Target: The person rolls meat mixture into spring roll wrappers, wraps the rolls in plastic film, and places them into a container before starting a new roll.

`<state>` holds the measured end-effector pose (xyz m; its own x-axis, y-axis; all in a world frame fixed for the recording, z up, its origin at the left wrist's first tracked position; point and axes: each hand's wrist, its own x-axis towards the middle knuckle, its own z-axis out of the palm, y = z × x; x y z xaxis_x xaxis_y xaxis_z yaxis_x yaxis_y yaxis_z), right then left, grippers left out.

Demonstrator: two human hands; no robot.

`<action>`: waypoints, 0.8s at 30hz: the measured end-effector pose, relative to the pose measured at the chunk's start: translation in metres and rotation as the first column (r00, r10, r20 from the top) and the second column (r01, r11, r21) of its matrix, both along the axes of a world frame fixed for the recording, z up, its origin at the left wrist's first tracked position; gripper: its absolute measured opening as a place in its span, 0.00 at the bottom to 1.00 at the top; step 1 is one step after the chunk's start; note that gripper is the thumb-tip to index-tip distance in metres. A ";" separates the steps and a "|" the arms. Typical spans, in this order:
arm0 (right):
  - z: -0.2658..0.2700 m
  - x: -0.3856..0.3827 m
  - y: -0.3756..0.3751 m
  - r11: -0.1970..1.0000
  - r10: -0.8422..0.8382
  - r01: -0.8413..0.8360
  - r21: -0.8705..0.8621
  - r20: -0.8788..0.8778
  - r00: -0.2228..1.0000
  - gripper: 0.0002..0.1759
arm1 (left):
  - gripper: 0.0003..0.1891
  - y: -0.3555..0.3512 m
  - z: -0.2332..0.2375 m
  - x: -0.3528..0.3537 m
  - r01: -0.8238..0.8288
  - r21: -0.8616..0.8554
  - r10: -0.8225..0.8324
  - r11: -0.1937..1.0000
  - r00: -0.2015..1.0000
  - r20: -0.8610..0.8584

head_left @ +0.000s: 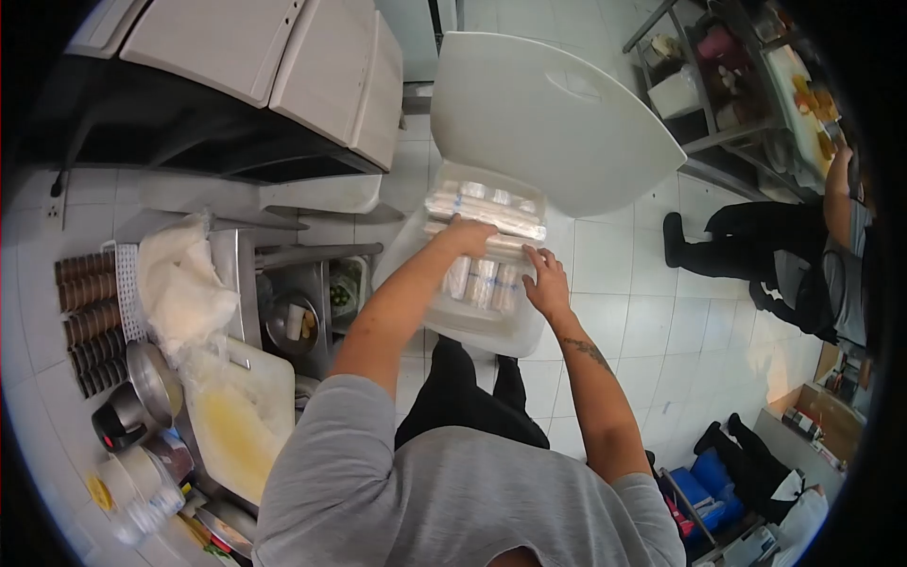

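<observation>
An opened white bin (pixel 397 269) stands in front of me, holding several pale cylindrical rolls wrapped in clear plastic. My left hand (pixel 470 236) is closed over a long plastic-wrapped roll (pixel 505 248) lying crosswise on the others. At that roll's right end is my right hand (pixel 546 281), its fingers apart and the fingertips near or touching the wrap. Another long wrapped roll (pixel 487 215) lies just beyond, also crosswise. Shorter wrapped rolls (pixel 482 283) stand side by side nearer to me. What is under the top layer is hidden.
The bin's large white lid (pixel 553 123) is raised on the far side. To my left, a counter carries a white cutting board (pixel 250 406) and a plastic bag (pixel 184 283). A co-worker (pixel 831 246) stands at a metal shelf on the right; another person's legs show lower right.
</observation>
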<state>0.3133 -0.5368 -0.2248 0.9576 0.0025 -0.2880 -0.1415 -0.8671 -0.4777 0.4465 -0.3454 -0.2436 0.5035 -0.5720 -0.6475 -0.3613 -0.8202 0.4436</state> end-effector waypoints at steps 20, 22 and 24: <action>-0.028 0.030 0.020 0.950 0.155 -0.142 -0.277 0.026 0.988 0.39 | 0.37 0.029 -0.007 -0.085 -0.170 -0.063 0.177 0.984 0.838 0.517; -0.024 0.034 0.022 0.942 0.180 -0.162 -0.294 0.035 0.983 0.36 | 0.36 0.030 -0.008 -0.088 -0.225 -0.086 0.236 0.971 0.811 0.536; -0.026 0.035 0.024 0.928 0.212 -0.185 -0.323 0.051 0.976 0.35 | 0.34 0.030 -0.009 -0.092 -0.326 -0.150 0.351 0.933 0.747 0.565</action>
